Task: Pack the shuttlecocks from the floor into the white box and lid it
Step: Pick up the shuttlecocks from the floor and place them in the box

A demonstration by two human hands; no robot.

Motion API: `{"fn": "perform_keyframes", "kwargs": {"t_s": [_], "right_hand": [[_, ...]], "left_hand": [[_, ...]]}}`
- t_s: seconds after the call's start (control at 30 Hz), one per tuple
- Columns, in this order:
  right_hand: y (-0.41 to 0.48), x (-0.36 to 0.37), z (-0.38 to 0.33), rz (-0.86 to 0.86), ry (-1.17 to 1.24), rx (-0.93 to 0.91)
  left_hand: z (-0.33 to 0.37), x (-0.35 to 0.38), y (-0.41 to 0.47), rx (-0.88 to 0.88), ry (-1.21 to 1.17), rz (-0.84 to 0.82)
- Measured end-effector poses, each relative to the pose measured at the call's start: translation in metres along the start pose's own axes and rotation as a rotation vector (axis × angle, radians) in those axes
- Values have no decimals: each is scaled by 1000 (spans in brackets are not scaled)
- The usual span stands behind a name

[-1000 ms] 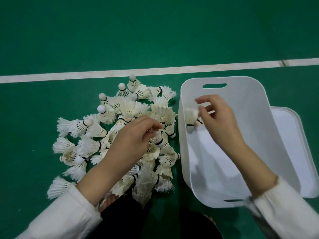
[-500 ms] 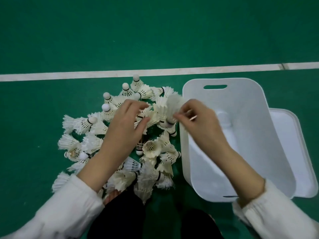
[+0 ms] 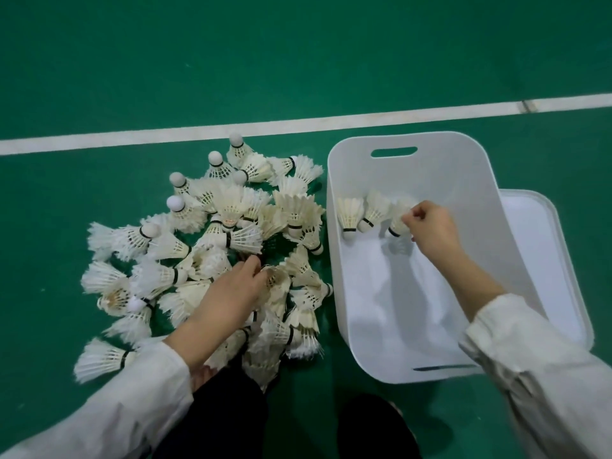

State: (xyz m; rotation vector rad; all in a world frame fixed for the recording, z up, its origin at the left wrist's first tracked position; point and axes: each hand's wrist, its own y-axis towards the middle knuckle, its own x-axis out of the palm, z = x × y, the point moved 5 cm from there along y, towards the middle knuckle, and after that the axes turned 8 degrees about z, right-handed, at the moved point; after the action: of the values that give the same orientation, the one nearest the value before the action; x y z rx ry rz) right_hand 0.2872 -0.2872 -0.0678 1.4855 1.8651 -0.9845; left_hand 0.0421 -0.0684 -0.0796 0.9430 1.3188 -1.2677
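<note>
**Three shuttlecocks in the white box, most in a heap on the floor**

The white box [image 3: 430,173] stands on the green floor [image 3: 298,61] at your right, lid off, with a handle slot [image 3: 394,152] in its far wall. Inside, three shuttlecocks stand in a row near its far left corner, cork down: the first shuttlecock [image 3: 349,213], the second shuttlecock [image 3: 374,210] and the third shuttlecock [image 3: 399,220]. Your right hand [image 3: 430,226] reaches into the box and pinches the feathers of the third one.

The pile of shuttlecocks [image 3: 231,226] lies on the floor just left of the box, below a white court line [image 3: 298,125]. Your left hand [image 3: 236,289] rests on the pile, its fingertips sunk among the feathers, so whether it grips one cannot be told.

The lid [image 3: 546,243] lies on the box's right side, partly hidden by the box and your right sleeve [image 3: 530,376]. The bottom edge cuts off your dark trouser legs [image 3: 231,409].
</note>
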Motion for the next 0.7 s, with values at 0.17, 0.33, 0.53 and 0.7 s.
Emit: {"fn": "perform_keyframes", "kwargs": {"t_s": [0.17, 0.33, 0.53, 0.7], "right_hand": [[2, -2, -6, -81, -65, -42], [-36, -37, -38, -79, -115, -201], [-104, -55, -133, -211, -286, -581], [-143, 11, -181, -354, -370, -800]], "left_hand": [[-4, -1, -4, 34, -106, 162], [-9, -18, -9, -85, -141, 310], [-10, -37, -22, 6, -374, 449], [-23, -58, -42, -11, -501, 537]]}}
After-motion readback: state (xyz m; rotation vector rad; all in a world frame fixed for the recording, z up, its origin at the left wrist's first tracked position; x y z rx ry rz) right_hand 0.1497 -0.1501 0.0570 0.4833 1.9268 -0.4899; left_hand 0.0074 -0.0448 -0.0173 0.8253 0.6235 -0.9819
